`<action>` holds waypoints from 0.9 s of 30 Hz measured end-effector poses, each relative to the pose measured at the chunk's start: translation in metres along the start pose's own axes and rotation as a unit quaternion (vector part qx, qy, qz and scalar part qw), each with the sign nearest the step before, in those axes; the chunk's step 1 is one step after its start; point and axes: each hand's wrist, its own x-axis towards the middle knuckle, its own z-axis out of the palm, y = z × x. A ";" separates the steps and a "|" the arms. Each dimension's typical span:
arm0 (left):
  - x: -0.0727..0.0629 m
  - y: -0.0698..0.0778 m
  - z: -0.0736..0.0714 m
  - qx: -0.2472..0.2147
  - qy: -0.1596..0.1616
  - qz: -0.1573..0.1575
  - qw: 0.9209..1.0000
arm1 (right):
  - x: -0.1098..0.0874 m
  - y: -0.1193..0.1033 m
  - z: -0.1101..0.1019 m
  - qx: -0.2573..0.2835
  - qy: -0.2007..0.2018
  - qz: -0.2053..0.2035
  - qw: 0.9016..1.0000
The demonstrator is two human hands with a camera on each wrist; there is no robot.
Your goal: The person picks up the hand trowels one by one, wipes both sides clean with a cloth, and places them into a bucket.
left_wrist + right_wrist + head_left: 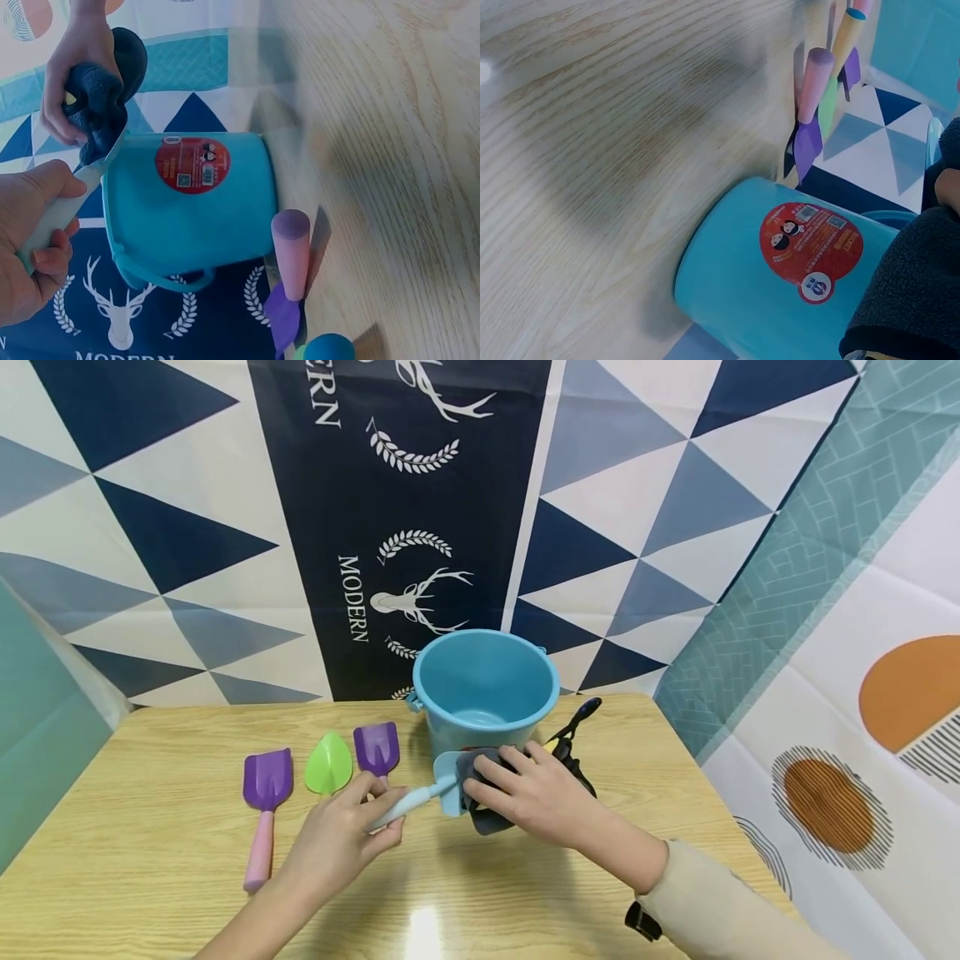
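My left hand grips the pale blue handle of a toy shovel in front of the bucket. The shovel's light blue blade points right, partly hidden by a dark grey cloth. Fingers of my right hand are curled over the cloth and hold it against the blade. In the left wrist view the cloth is bunched in the right hand, meeting the end of the shovel. Just behind both hands stands a blue bucket, upright, with a red round label on its side.
Left on the wooden table lie a purple shovel with a pink handle, a green shovel and another purple shovel. A black-handled object sits right of the bucket, partly hidden. A patterned cloth wall rises behind.
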 end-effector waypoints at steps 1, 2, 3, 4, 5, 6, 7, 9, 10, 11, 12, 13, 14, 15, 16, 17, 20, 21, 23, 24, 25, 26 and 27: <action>0.000 0.000 0.000 -0.003 -0.004 -0.008 1.000 | -0.001 0.001 0.000 0.000 -0.001 0.003 1.000; 0.000 0.000 -0.001 -0.004 -0.009 -0.017 1.000 | -0.002 0.002 0.000 0.000 -0.002 0.006 1.000; 0.000 0.000 -0.001 -0.005 -0.014 -0.027 1.000 | -0.003 0.003 0.000 0.000 -0.003 0.008 1.000; 0.000 0.000 -0.002 -0.006 -0.018 -0.037 0.999 | -0.004 0.004 0.000 0.002 -0.006 0.013 1.000; 0.000 0.000 -0.002 -0.004 -0.022 -0.045 0.999 | -0.004 0.005 0.000 0.005 -0.007 0.017 1.000; 0.000 0.000 -0.003 -0.004 -0.024 -0.053 0.998 | -0.005 0.005 0.001 0.007 -0.006 0.021 1.000; 0.000 -0.001 -0.003 -0.004 -0.026 -0.059 0.998 | -0.005 0.006 0.001 0.010 -0.004 0.024 1.000; 0.000 -0.001 -0.002 -0.002 -0.028 -0.064 0.998 | -0.005 0.006 0.001 0.014 0.001 0.028 0.999; 0.000 0.000 -0.002 -0.003 -0.029 -0.065 0.997 | -0.004 0.006 0.001 0.017 0.005 0.029 0.999; 0.000 0.000 -0.002 -0.005 -0.030 -0.065 0.997 | -0.003 0.005 0.001 0.018 0.011 0.028 0.999; 0.001 0.001 -0.001 -0.007 -0.031 -0.065 0.997 | -0.002 0.004 0.001 0.020 0.015 0.026 0.999; 0.001 0.001 -0.001 -0.008 -0.032 -0.063 0.997 | 0.000 0.003 0.000 0.023 0.017 0.024 0.999; 0.001 0.001 -0.001 -0.007 -0.032 -0.059 0.998 | 0.001 0.002 0.000 0.024 0.016 0.022 0.999; 0.002 0.002 0.000 -0.007 -0.034 -0.053 0.998 | 0.003 0.001 -0.001 0.026 0.014 0.020 0.999; 0.002 0.002 0.000 -0.005 -0.035 -0.046 0.998 | 0.005 0.001 -0.001 0.026 0.008 0.017 0.999; 0.003 0.002 0.001 -0.004 -0.036 -0.040 0.999 | 0.006 0.000 -0.001 0.025 0.003 0.015 1.000; 0.004 0.003 0.002 -0.003 -0.034 -0.024 0.999 | 0.007 -0.001 -0.001 0.018 -0.020 0.012 1.000; 0.004 0.003 0.003 -0.005 -0.031 -0.022 0.999 | 0.007 0.000 0.000 0.014 -0.025 0.011 1.000; 0.003 0.002 0.003 -0.008 -0.023 -0.022 0.999 | 0.005 0.000 0.000 0.010 -0.035 0.011 0.999; 0.002 0.001 0.003 -0.009 -0.019 -0.022 1.000 | 0.004 0.001 0.001 0.008 -0.037 0.010 0.999; 0.002 0.001 0.003 -0.010 -0.016 -0.023 1.000 | 0.003 0.001 0.001 0.006 -0.038 0.009 0.999; 0.001 0.000 0.003 -0.011 -0.013 -0.024 1.000 | 0.002 0.002 0.001 0.003 -0.037 0.007 0.999; 0.001 0.000 0.003 -0.013 -0.012 -0.026 1.000 | 0.001 0.003 0.001 0.005 -0.037 0.007 0.999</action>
